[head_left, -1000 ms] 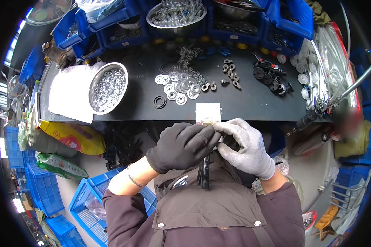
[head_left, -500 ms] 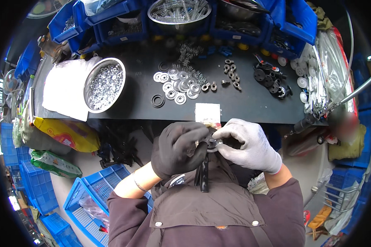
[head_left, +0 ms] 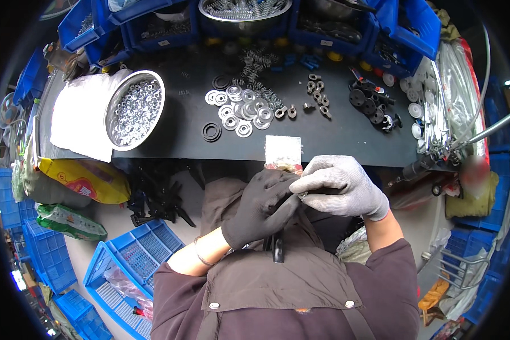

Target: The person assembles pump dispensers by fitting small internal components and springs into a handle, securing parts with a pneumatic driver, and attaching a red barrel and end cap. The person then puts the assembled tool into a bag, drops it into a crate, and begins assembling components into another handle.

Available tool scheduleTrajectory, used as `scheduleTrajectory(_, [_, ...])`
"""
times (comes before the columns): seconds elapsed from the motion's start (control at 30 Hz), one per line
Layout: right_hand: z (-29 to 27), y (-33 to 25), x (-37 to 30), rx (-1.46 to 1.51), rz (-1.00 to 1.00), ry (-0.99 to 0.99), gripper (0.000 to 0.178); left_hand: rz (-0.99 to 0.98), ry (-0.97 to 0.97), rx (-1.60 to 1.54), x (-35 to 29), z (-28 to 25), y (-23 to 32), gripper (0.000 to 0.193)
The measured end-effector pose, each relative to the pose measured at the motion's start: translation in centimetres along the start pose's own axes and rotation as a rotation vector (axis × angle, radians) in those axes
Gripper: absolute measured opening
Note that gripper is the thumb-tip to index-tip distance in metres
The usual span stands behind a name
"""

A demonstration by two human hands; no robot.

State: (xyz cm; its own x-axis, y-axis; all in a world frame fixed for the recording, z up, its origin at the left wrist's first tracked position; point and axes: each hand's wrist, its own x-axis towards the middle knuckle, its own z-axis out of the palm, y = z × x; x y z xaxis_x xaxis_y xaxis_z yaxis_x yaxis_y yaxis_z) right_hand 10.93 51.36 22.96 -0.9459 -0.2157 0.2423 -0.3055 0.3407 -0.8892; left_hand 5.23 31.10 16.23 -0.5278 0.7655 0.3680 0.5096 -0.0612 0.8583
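My left hand [head_left: 264, 207], in a black glove, is closed around a black part whose bar-like black end [head_left: 277, 248] sticks out below the palm; most of the part is covered by the glove. Touching it at the fingertips, my right hand [head_left: 343, 187] in a pale grey glove pinches a small shiny metal piece [head_left: 302, 195], too hidden to name. Both hands are in front of my chest, by the table's near edge. Just beyond them lies a small whitish square pad [head_left: 283, 152]. Silver washers [head_left: 243, 109] and black rings [head_left: 211, 132] lie farther off on the dark table [head_left: 178, 127].
A steel bowl of nuts [head_left: 135, 110] stands left on a white sheet [head_left: 79, 119]. Springs [head_left: 258, 65], metal eyelet fittings [head_left: 318, 93] and black assemblies [head_left: 374, 102] lie on the table. Blue bins [head_left: 416, 34] line the back. A power screwdriver [head_left: 416, 170] hangs right; a blue crate [head_left: 116, 283] stands lower left.
My left hand has turned and moved right, now covering the round part that showed between the hands. The fingertips of both hands have come together. The whole view has shifted slightly.
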Motion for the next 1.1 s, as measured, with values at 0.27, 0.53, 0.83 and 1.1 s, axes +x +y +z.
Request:
scheduleTrajectory(0.27, [-0.9, 0.1, 1.3, 0.003, -0.049, -0.149, 0.026, 0.008, 0.04, 0.017, 0.0, 0.3, -0.2, 0.036])
scheduleTrajectory(0.53, [-1.1, 0.7, 1.0, 0.078, -0.003, -0.163, 0.026, 0.051, 0.054, 0.063, 0.0, 0.5, -0.5, 0.035])
scheduleTrajectory(0.83, [1.2, -1.5, -0.7, -0.335, 0.113, 0.123, 0.021, 0.069, 0.049, 0.072, -0.1, 0.5, -0.5, 0.034])
scheduleTrajectory(1.1, [-0.7, -1.2, -1.8, -0.159, -0.071, 0.073, 0.015, 0.048, 0.041, 0.031, 0.3, 0.6, -0.2, 0.027])
